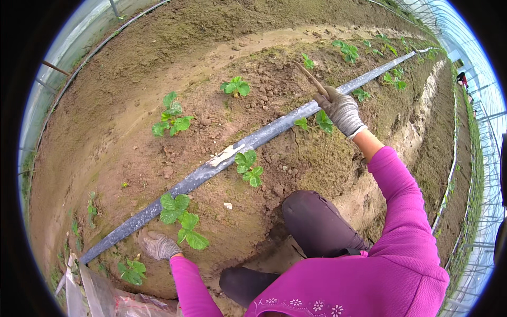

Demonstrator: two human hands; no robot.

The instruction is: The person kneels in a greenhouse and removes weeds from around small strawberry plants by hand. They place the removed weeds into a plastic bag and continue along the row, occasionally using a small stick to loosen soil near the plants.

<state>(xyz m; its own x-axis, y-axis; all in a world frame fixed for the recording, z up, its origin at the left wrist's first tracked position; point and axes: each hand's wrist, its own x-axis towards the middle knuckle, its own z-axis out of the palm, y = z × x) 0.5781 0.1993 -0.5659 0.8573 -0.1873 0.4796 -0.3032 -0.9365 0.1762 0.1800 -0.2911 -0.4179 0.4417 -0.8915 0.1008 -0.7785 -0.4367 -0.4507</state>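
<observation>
My right hand (341,111), in a dirty grey knit glove, grips a thin brown stick (313,80) that points up and left over the soil bed. It is just above the flat grey drip irrigation hose (273,128), beside a small leafy plant (324,121) that looks like a strawberry seedling. My left hand (158,245), gloved the same way, is low over the soil below the hose. A larger strawberry seedling (184,222) stands just right of it and a smaller one (132,272) below it. Its fingertips blend into the soil, so their pose is unclear.
More seedlings (172,115) grow on both sides of the hose. Clear plastic sheeting (91,289) lies at the lower left. My bent knee (317,222) is at the bed's edge. Greenhouse film (459,27) arches at the right, with a person (462,79) far off.
</observation>
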